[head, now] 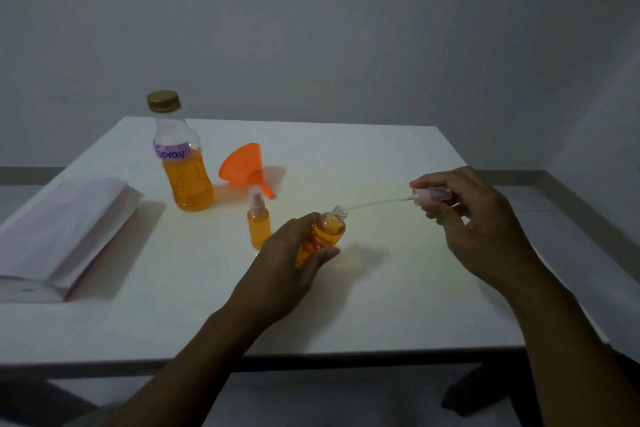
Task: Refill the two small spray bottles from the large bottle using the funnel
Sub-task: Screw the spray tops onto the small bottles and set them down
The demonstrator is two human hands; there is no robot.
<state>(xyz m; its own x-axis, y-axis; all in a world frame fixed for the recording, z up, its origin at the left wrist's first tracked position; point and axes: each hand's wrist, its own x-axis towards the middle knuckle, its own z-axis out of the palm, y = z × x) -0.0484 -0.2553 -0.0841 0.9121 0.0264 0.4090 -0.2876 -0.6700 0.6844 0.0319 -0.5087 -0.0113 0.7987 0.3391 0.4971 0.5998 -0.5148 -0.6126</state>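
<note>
A white table [381, 288] carries an open book [65, 229] at nine o'clock. At ten o'clock a large gold-capped bottle [183, 163] labelled "Spray" stands about half full of orange liquid, with an orange funnel [242, 166] on its side just to its three o'clock. Near the centre, the left hand [287, 260] wraps around a tilted, uncapped small spray bottle [325, 232]. At three o'clock the right hand [474, 218] pinches the pump head [431, 195], whose dip tube [377, 203] reaches the bottle's mouth. A second small spray bottle [258, 222] stands capped in front of the funnel.
</note>
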